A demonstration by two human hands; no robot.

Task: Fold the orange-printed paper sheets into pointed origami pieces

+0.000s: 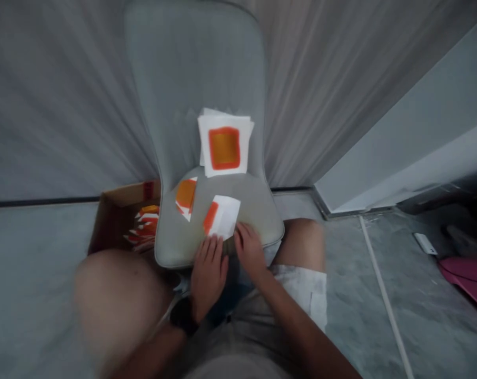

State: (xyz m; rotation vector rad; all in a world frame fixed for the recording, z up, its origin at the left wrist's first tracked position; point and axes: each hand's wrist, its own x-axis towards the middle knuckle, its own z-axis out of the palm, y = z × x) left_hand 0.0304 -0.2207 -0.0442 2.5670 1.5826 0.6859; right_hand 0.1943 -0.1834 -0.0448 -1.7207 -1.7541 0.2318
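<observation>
On the grey chair's seat lies a partly folded white sheet (227, 215) with an orange part at its left. My left hand (210, 266) rests its fingertips on the sheet's lower edge, fingers stretched out. Beside the sheet's lower right corner is my right hand (249, 250), its fingers curled and close together; whether they grip the corner is blurred. To the left, a folded orange and white piece (186, 197) lies on the seat. A stack of white sheets with an orange square (224, 148) leans against the backrest.
The grey chair (199, 63) stands before a curtain. A cardboard box (104, 221) with several orange and white pieces (146, 227) sits on the floor at its left. My knees flank the seat. At the far right are a white device (425, 243) and a pink object (469, 279).
</observation>
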